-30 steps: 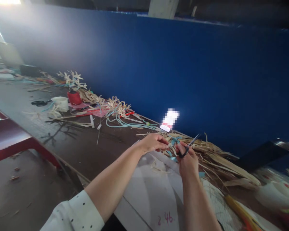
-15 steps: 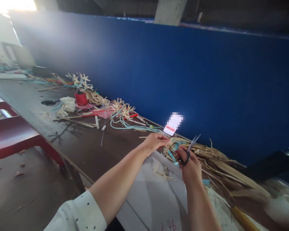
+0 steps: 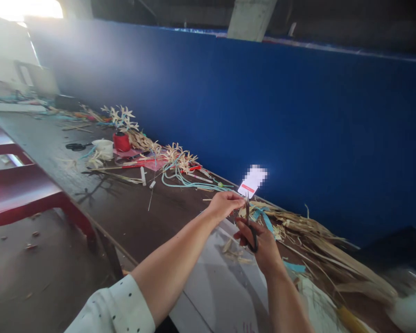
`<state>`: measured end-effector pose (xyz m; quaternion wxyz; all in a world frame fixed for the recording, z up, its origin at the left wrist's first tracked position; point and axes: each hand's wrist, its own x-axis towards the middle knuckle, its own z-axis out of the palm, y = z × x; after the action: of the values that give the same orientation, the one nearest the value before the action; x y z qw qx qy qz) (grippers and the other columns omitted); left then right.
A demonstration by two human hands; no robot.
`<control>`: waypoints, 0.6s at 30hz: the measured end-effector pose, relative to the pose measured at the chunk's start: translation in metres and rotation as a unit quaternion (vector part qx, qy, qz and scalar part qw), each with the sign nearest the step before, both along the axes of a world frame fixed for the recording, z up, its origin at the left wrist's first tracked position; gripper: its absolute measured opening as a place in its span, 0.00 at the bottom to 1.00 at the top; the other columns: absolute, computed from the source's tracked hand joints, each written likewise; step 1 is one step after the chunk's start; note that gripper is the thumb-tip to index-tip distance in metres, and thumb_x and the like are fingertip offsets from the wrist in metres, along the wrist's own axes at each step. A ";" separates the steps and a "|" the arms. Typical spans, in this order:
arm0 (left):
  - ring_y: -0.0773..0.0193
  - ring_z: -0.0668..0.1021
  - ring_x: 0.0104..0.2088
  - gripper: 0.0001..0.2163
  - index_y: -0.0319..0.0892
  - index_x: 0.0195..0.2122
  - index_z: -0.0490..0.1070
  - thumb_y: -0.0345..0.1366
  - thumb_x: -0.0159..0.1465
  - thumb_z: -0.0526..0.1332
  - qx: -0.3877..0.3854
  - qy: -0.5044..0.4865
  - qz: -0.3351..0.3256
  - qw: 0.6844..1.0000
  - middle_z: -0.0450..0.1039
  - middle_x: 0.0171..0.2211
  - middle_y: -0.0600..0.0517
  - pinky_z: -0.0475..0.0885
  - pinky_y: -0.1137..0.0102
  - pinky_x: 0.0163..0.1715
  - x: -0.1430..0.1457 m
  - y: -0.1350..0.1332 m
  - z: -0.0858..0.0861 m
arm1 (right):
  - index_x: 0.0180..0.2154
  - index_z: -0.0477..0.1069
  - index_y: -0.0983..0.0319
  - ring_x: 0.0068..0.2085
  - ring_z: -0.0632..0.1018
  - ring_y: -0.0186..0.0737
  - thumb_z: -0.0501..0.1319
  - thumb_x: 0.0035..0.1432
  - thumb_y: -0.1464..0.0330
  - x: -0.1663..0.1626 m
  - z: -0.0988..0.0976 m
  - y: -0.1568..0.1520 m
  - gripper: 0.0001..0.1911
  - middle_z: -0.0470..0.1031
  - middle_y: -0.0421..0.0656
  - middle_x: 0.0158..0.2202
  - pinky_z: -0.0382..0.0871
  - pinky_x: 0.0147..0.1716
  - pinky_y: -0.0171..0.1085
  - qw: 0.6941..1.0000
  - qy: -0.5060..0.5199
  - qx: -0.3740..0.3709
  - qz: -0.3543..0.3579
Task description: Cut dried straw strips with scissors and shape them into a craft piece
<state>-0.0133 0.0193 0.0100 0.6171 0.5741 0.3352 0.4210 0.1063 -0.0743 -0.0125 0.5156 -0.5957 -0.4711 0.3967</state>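
Note:
My right hand (image 3: pixel 260 240) is wrapped round a pair of scissors (image 3: pixel 247 208) with dark handles, its narrow blades pointing up and away. Close to the blades, my left hand (image 3: pixel 225 204) is closed in a pinch; what lies between its fingertips is too small to make out. Dried husk strips (image 3: pixel 298 219) and a light-blue strip (image 3: pixel 266 219) lie just beyond and right of my right hand. A lit phone (image 3: pixel 247 188) stands against the blue partition behind the fingertips.
Along the table (image 3: pixel 125 208) lie pale husk flowers (image 3: pixel 178 157), light-blue cords (image 3: pixel 190 184), a red thread spool (image 3: pixel 121 142), a white cup (image 3: pixel 104 149) and other scissors (image 3: pixel 76 146). A blue partition (image 3: pixel 298 120) borders the far side. Red stools (image 3: pixel 24 189) stand at left.
My right hand has moved left with the scissors, and the blades now stand upright beside my left fingertips. My left hand keeps its pinch. The view has shifted slightly.

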 end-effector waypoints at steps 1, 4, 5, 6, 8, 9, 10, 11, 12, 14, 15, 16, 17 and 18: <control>0.75 0.65 0.21 0.12 0.37 0.32 0.73 0.40 0.50 0.63 -0.003 0.000 0.000 1.000 0.70 0.23 0.54 0.61 0.78 0.21 0.000 0.000 0.000 | 0.40 0.75 0.63 0.20 0.70 0.32 0.67 0.43 0.58 0.000 0.000 0.000 0.22 0.73 0.41 0.21 0.59 0.18 0.30 1.000 0.001 0.000 -0.001; 0.75 0.64 0.20 0.11 0.37 0.31 0.73 0.40 0.50 0.63 -0.009 0.003 0.002 1.000 0.69 0.22 0.55 0.60 0.77 0.21 0.000 0.000 0.000 | 0.38 0.75 0.63 0.19 0.69 0.31 0.67 0.43 0.59 -0.001 0.001 0.000 0.20 0.72 0.40 0.19 0.59 0.17 0.30 1.000 -0.013 0.004 -0.002; 0.75 0.64 0.20 0.11 0.37 0.30 0.73 0.40 0.50 0.63 -0.010 0.003 0.001 1.000 0.68 0.22 0.56 0.60 0.77 0.21 0.000 0.000 0.000 | 0.38 0.76 0.63 0.18 0.68 0.31 0.67 0.43 0.59 -0.001 0.002 0.000 0.20 0.72 0.40 0.19 0.58 0.17 0.30 1.000 -0.018 0.005 -0.003; 0.75 0.64 0.20 0.11 0.37 0.30 0.73 0.40 0.50 0.63 -0.011 0.002 0.000 1.000 0.68 0.22 0.56 0.61 0.77 0.21 0.000 0.000 0.000 | 0.38 0.76 0.63 0.18 0.68 0.31 0.68 0.42 0.59 -0.001 0.002 0.000 0.20 0.71 0.40 0.19 0.58 0.17 0.30 1.000 -0.024 0.006 -0.004; 0.75 0.64 0.20 0.12 0.38 0.30 0.72 0.41 0.49 0.64 -0.010 -0.001 0.000 1.000 0.68 0.22 0.56 0.60 0.77 0.21 0.001 0.000 -0.001 | 0.38 0.76 0.63 0.18 0.68 0.31 0.68 0.42 0.60 0.000 0.002 0.001 0.20 0.71 0.40 0.19 0.58 0.16 0.30 0.999 -0.033 0.008 -0.004; 0.75 0.64 0.20 0.13 0.38 0.30 0.72 0.42 0.49 0.64 -0.008 -0.002 0.000 1.000 0.68 0.22 0.56 0.60 0.77 0.21 0.001 0.001 -0.002 | 0.38 0.76 0.63 0.18 0.67 0.31 0.67 0.42 0.60 0.000 0.002 0.001 0.20 0.71 0.40 0.18 0.58 0.16 0.30 0.999 -0.040 0.011 -0.004; 0.75 0.64 0.20 0.13 0.38 0.30 0.72 0.42 0.49 0.64 -0.006 -0.003 0.000 1.000 0.67 0.21 0.56 0.60 0.77 0.21 0.001 0.001 -0.003 | 0.38 0.76 0.62 0.17 0.67 0.31 0.67 0.43 0.60 0.001 0.001 0.001 0.19 0.70 0.40 0.18 0.58 0.16 0.31 0.999 -0.048 0.014 -0.004; 0.75 0.64 0.20 0.13 0.38 0.30 0.72 0.43 0.49 0.64 -0.004 -0.004 0.001 1.000 0.67 0.21 0.56 0.60 0.77 0.21 0.001 0.001 -0.003 | 0.37 0.76 0.62 0.17 0.67 0.31 0.67 0.43 0.59 0.001 0.001 0.001 0.19 0.70 0.39 0.18 0.58 0.16 0.31 0.998 -0.056 0.018 -0.005; 0.75 0.64 0.20 0.13 0.38 0.30 0.72 0.43 0.48 0.64 -0.003 -0.005 0.001 1.000 0.67 0.21 0.56 0.60 0.77 0.20 0.001 0.001 -0.003 | 0.37 0.76 0.62 0.17 0.66 0.31 0.67 0.43 0.59 0.001 0.002 0.001 0.19 0.70 0.39 0.18 0.58 0.16 0.31 0.998 -0.062 0.020 -0.005; 0.75 0.64 0.20 0.13 0.37 0.30 0.72 0.42 0.48 0.64 -0.006 -0.009 -0.001 1.000 0.67 0.22 0.56 0.59 0.77 0.20 0.001 0.001 -0.003 | 0.36 0.76 0.61 0.17 0.66 0.31 0.67 0.43 0.58 0.001 0.002 0.000 0.18 0.69 0.39 0.17 0.58 0.16 0.31 0.997 -0.068 0.023 -0.004; 0.75 0.64 0.20 0.13 0.37 0.30 0.72 0.42 0.48 0.64 -0.008 -0.013 -0.002 1.000 0.68 0.22 0.56 0.59 0.77 0.20 0.001 0.001 -0.002 | 0.36 0.76 0.61 0.17 0.66 0.31 0.67 0.43 0.58 0.001 0.002 0.000 0.18 0.69 0.38 0.17 0.58 0.16 0.31 0.997 -0.068 0.024 -0.002; 0.75 0.64 0.20 0.13 0.37 0.30 0.72 0.41 0.48 0.64 -0.010 -0.016 -0.004 1.000 0.68 0.22 0.56 0.59 0.77 0.20 0.001 0.000 -0.002 | 0.36 0.76 0.62 0.17 0.66 0.31 0.67 0.43 0.58 0.001 0.002 0.000 0.18 0.69 0.38 0.17 0.58 0.16 0.31 0.998 -0.065 0.025 -0.001; 0.75 0.64 0.20 0.12 0.37 0.30 0.72 0.41 0.48 0.64 -0.012 -0.019 -0.006 1.000 0.68 0.22 0.55 0.60 0.77 0.20 0.001 0.000 -0.001 | 0.35 0.76 0.62 0.17 0.66 0.31 0.67 0.43 0.58 0.001 0.001 0.001 0.18 0.69 0.39 0.17 0.58 0.16 0.30 0.998 -0.062 0.027 -0.003; 0.75 0.65 0.21 0.12 0.37 0.29 0.72 0.40 0.48 0.64 -0.012 -0.022 -0.008 1.000 0.68 0.22 0.55 0.60 0.77 0.20 0.001 0.000 0.000 | 0.36 0.76 0.62 0.17 0.66 0.31 0.67 0.43 0.57 0.001 0.000 0.001 0.19 0.69 0.39 0.18 0.58 0.16 0.30 0.998 -0.056 0.029 -0.011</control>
<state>-0.0124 0.0188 0.0096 0.6347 0.5597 0.3224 0.4243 0.1071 -0.0730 -0.0121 0.5097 -0.6071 -0.5041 0.3429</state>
